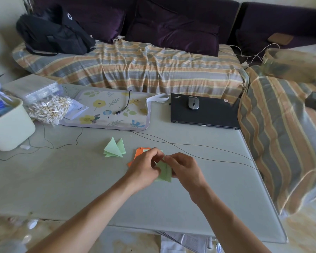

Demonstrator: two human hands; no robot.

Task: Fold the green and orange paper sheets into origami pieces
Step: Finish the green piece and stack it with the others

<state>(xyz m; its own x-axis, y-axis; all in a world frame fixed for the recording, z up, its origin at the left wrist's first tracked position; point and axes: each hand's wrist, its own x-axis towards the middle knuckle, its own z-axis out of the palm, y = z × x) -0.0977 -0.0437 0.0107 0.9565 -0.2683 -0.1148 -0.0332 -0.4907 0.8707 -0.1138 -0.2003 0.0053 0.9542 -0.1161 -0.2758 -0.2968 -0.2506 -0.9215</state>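
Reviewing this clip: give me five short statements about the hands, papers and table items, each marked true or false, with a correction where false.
1. Both hands pinch a green paper. True.
2. The folded green piece lies right of the hands. False: it lies to their left, apart from them.
3. Orange sheets lie under the left hand. True; they are partly hidden by it.
4. The mouse sits on the floral mat. False: it sits on the closed laptop.
5. The right hand rests on the laptop. False: it holds the green paper.
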